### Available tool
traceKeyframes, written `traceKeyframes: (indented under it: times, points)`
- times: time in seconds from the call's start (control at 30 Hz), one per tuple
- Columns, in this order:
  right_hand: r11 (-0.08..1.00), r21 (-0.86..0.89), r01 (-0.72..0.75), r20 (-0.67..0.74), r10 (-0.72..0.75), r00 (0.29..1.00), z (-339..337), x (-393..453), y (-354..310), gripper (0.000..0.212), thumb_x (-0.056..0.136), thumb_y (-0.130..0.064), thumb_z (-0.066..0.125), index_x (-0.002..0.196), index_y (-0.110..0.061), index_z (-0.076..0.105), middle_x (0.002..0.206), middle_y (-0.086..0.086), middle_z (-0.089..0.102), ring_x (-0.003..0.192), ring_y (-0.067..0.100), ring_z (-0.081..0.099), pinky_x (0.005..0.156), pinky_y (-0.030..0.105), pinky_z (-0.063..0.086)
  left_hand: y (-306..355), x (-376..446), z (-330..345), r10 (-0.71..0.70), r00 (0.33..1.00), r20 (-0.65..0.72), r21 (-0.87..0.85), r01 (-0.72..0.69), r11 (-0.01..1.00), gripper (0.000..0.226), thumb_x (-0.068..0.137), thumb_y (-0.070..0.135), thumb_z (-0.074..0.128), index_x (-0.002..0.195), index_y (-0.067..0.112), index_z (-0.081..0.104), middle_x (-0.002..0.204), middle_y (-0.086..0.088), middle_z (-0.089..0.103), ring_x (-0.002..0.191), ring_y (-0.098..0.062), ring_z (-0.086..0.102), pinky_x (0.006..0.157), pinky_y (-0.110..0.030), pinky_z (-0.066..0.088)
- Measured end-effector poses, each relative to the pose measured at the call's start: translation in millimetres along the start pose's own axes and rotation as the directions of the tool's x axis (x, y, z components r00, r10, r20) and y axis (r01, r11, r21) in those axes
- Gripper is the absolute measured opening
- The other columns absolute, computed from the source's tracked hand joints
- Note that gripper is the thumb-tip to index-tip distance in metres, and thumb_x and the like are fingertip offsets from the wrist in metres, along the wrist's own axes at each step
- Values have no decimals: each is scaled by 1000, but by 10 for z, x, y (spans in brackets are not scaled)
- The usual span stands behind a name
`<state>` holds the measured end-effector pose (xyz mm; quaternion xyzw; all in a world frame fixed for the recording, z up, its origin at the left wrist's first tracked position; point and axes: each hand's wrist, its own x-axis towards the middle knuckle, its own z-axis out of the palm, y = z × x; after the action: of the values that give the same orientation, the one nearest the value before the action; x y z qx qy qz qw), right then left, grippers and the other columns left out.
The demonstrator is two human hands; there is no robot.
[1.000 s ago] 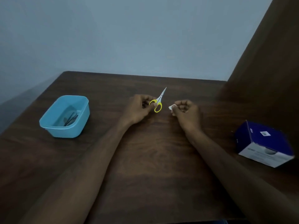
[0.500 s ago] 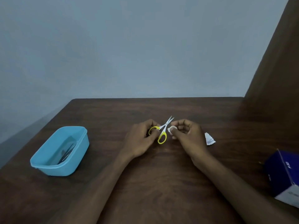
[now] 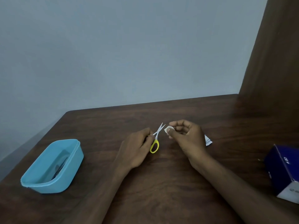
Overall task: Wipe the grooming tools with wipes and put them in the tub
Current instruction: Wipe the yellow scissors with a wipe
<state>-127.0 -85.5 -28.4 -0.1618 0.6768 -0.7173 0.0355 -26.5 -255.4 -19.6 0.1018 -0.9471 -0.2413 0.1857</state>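
A: Grip status?

B: Left hand (image 3: pixel 137 147) pinches the scissors (image 3: pixel 156 137) at the handle, blades slightly parted, tips pointing far. Right hand (image 3: pixel 186 138) curled, thumb and finger pinching a small wipe (image 3: pixel 167 129) just right of the blades.

A: Advice?

B: Wipe from pivot to tip, each blade, fingers off the edges. Then left to the tub (image 3: pixel 53 167); tools already inside. Torn wrapper (image 3: pixel 207 140) and box (image 3: pixel 284 172) sit right.

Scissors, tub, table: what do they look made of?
Scissors: blades look like bright bare metal, pale and thin; the handle loop is glossy yellow, probably plastic.
Tub: light blue plastic by the look, smooth, with a moulded rim and slightly see-through walls.
Table: dark brown with wood grain and a dull sheen; solid wood or laminate, cannot tell which.
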Motion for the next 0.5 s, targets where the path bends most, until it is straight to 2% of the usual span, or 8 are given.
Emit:
traceKeyframes:
  times: [0.07,0.23,0.4,0.5]
  points:
    - [999,19,29,-64,-27,998,-12,20,-24,13,84,-11,88,92,-16,79,83,3,80,73,15,77,71,26,59,-2,3,5,4,1000,-4,7,-4,1000,28,106,50,48,85,34,58,75,11,67,73,-6,63,69,-37,50]
    - [997,26,70,-100,-67,993,16,21,-37,7,85,-16,89,87,-18,82,82,0,81,72,11,75,77,43,64,5,1,18,32,999,-13,27,-32,999,35,105,56,51,84,30,62,69,6,62,68,-9,60,62,-36,45]
    - [990,-74,121,-68,-127,990,25,9,-39,6,84,-27,89,85,-28,83,82,-10,81,76,9,75,77,36,60,-24,1,31,58,998,-34,30,-57,998,34,104,58,48,84,34,61,69,8,63,66,-7,61,62,-35,48]
    - [960,-194,201,-2,-205,979,35,-2,-16,7,82,-35,88,85,-38,83,91,-16,78,81,10,74,78,36,60,-10,-6,25,67,997,-29,44,-65,997,38,104,60,47,86,32,62,70,9,65,68,-7,62,65,-38,52]
